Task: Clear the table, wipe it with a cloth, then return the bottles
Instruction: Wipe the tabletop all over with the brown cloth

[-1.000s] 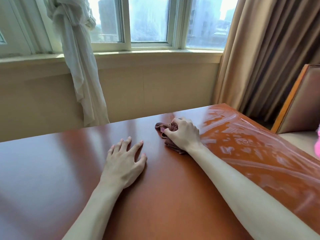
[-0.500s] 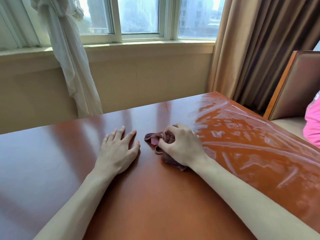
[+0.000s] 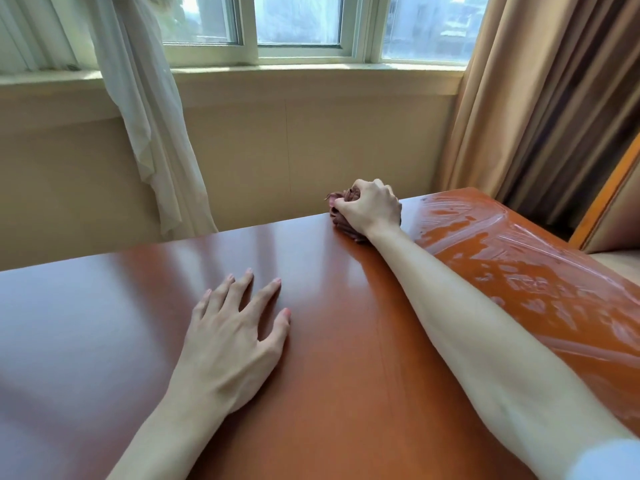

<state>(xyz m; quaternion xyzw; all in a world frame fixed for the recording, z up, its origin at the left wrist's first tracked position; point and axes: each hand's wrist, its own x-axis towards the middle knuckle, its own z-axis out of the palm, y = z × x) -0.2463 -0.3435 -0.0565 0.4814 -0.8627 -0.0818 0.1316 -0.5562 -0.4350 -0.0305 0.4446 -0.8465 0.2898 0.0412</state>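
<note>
The reddish-brown wooden table [image 3: 329,358] fills the lower half of the head view. My right hand [image 3: 372,209] grips a crumpled brown cloth [image 3: 341,216] and presses it on the table at its far edge. My left hand [image 3: 232,327] rests flat on the tabletop with fingers spread, nearer to me and to the left. Wet streaks [image 3: 519,268] cover the right part of the table. No bottles are in view.
Beyond the far table edge is a beige wall under a window sill [image 3: 311,72]. A white sheer curtain [image 3: 145,116] hangs at the left, a tan curtain [image 3: 554,98] at the right. A chair back [image 3: 613,202] stands beside the table's right edge.
My right hand has pushed the cloth away from me, from the middle of the table to its far edge. My left hand stays flat on the table.
</note>
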